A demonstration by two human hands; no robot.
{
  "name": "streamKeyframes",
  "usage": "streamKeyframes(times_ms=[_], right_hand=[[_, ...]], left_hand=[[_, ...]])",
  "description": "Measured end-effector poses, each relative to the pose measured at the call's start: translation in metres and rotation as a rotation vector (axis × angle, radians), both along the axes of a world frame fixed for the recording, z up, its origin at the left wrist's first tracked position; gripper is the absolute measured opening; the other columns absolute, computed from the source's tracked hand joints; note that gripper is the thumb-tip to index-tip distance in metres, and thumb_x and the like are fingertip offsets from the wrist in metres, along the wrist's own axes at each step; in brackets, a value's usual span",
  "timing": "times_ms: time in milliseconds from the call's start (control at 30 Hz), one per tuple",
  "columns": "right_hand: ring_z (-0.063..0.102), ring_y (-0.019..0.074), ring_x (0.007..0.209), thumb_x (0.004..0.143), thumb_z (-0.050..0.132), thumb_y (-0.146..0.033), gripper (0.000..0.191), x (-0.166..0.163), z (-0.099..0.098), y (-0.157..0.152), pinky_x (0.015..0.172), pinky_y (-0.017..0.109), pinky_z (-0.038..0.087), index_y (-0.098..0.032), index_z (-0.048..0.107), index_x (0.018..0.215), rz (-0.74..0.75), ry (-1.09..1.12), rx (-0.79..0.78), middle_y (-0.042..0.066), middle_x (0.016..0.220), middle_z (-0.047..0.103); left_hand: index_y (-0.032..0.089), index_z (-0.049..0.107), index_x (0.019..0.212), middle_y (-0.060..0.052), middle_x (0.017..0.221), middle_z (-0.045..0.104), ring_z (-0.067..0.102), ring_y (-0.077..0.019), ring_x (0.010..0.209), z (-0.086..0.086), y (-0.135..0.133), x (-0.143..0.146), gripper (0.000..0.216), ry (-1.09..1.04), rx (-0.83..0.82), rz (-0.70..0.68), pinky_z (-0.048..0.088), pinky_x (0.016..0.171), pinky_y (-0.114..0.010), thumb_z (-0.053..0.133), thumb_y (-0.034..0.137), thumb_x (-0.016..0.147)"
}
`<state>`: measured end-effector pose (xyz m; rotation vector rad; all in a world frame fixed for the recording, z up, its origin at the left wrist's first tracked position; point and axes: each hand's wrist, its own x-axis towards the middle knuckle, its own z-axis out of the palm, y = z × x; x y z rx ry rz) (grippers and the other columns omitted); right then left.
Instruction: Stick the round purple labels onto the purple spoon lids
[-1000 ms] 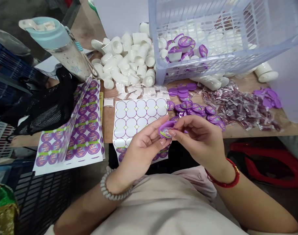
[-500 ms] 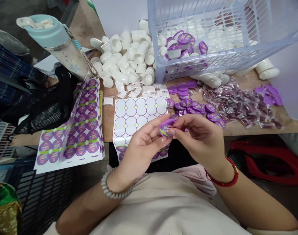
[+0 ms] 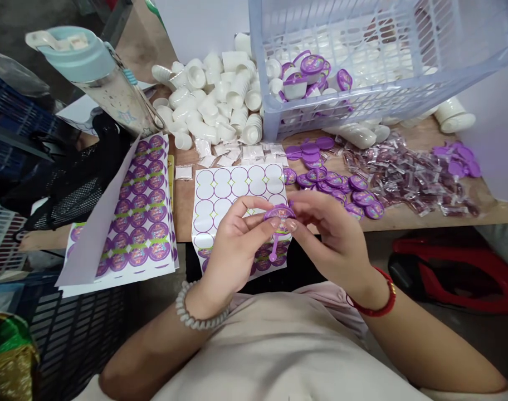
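A round purple lid (image 3: 279, 213) with a printed sticker on its face is held between both hands, a thin purple tab hanging below it. My left hand (image 3: 241, 239) is closed on its left side, thumb on the face. On the right side, my right hand (image 3: 331, 236) pinches the edge with thumb and fingers. Under the hands lies a sticker sheet (image 3: 214, 209), mostly peeled to white circles, with purple stickers along its near edge. Just beyond the hands is a pile of stickered purple lids (image 3: 335, 181).
White cups (image 3: 212, 100) are heaped beside a translucent basket (image 3: 274, 117) holding cups and lids. Small dark-filled sachets (image 3: 413, 172) and plain purple lids (image 3: 458, 160) lie right. At left are more sticker sheets (image 3: 139, 223), a black mesh bag (image 3: 82, 186) and a bottle (image 3: 107, 89).
The lid has turned in my fingers, so its printed face and hanging tab now show. Both hands have shifted slightly. The top sheet of the left stack has lifted and curled.
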<state>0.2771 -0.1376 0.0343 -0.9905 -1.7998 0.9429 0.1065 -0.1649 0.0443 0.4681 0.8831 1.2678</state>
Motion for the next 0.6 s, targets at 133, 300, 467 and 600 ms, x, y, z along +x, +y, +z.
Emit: streamKeyframes(times_ms=[133,300,467,600], right_hand=[[0.066,0.0155,0.072,0.103,0.063,-0.025,0.032,0.003,-0.011,-0.002,0.065,0.029,0.059,-0.033,0.048,0.13,0.049,0.169,-0.297,-0.002,0.086,0.065],[0.073,0.0176,0.085,0.085,0.084,-0.025,0.047,0.011,-0.015,-0.005,0.076,0.031,0.064,-0.028,0.055,0.122,0.217,0.11,-0.458,0.0,0.098,0.072],[0.072,0.0157,0.078,0.086,0.087,-0.031,0.022,0.01,-0.01,-0.006,0.073,0.028,0.063,-0.023,0.073,0.101,0.174,0.163,-0.43,0.001,0.088,0.076],[0.065,0.0149,0.066,0.084,0.088,-0.041,0.026,0.007,-0.008,-0.005,0.061,0.027,0.056,-0.02,0.072,0.082,0.088,0.147,-0.516,0.0,0.073,0.071]], left_hand=[[0.022,0.067,0.104,0.003,0.077,0.08,0.072,-0.0098,0.064,0.0,0.001,-0.003,0.045,0.031,-0.001,-0.016,0.057,0.062,-0.016,0.097,0.019,0.071],[0.022,0.077,0.112,0.001,0.084,0.081,0.075,-0.0125,0.074,-0.004,0.001,-0.005,0.046,0.1,0.033,-0.032,0.062,0.071,-0.02,0.097,0.021,0.071],[0.021,0.081,0.101,-0.002,0.09,0.082,0.077,-0.0167,0.083,-0.006,-0.001,-0.005,0.031,0.233,0.111,-0.02,0.063,0.078,-0.026,0.096,0.024,0.074],[0.021,0.081,0.1,-0.005,0.095,0.082,0.076,-0.0188,0.088,-0.001,-0.005,-0.006,0.02,0.335,0.124,-0.054,0.062,0.079,-0.028,0.087,0.033,0.085]])
